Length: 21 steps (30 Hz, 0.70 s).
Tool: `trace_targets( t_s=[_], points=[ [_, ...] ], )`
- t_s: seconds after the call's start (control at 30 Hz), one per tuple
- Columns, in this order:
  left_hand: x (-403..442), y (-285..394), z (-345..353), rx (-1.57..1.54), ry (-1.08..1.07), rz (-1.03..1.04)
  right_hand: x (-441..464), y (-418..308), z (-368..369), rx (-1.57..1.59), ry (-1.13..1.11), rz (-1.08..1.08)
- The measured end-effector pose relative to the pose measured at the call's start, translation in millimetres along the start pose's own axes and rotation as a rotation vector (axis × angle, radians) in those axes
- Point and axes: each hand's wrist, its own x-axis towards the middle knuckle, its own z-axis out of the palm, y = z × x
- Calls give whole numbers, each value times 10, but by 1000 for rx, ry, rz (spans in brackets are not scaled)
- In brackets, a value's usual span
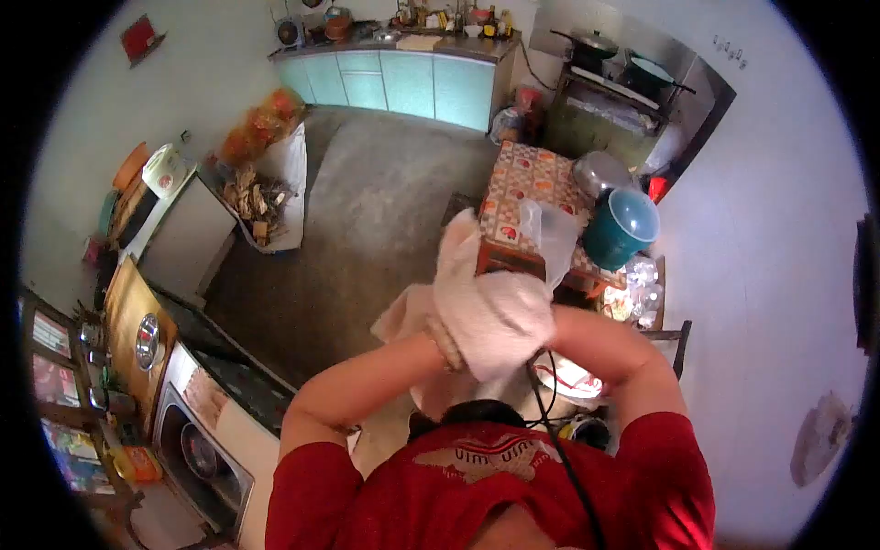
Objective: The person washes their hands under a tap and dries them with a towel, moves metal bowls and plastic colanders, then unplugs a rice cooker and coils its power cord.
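Note:
A pale pink towel (pixel 490 316) is bunched up in front of my chest, held by both hands. My left hand (pixel 446 346) is in its lower left part, and only a little of that hand shows beside the cloth. Folds of the towel cover my right hand, so its fingers are hidden; my right forearm (pixel 600 344) comes in from the right. One end of the cloth sticks up, and another hangs at the left.
Ahead to the right stands a table with a patterned cover (pixel 518 179), bearing a teal bucket (pixel 612 240), a metal bowl (pixel 600 171) and a plastic bag (pixel 555 234). A sink (pixel 174 412) is at left. Firewood (pixel 252 202) lies on the floor. Dark cables (pixel 547 403) hang by my chest.

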Motion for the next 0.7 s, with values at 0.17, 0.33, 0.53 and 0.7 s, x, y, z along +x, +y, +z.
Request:
trace_targets(
  t_s=[0.17,0.33,0.53,0.7],
  points=[
    [-231,-585,501,-930,572,-202,23,-59,-262,157,184,-74],
    [234,-711,916,-1477,1031,-319,349,-470,22,1125,150,-183],
    [161,-726,1006,-1565,1061,-259,374,-785,163,1256,185,-306],
    [37,-679,863,-1556,1013,-137,339,-371,114,1324,182,-335]
  ],
)
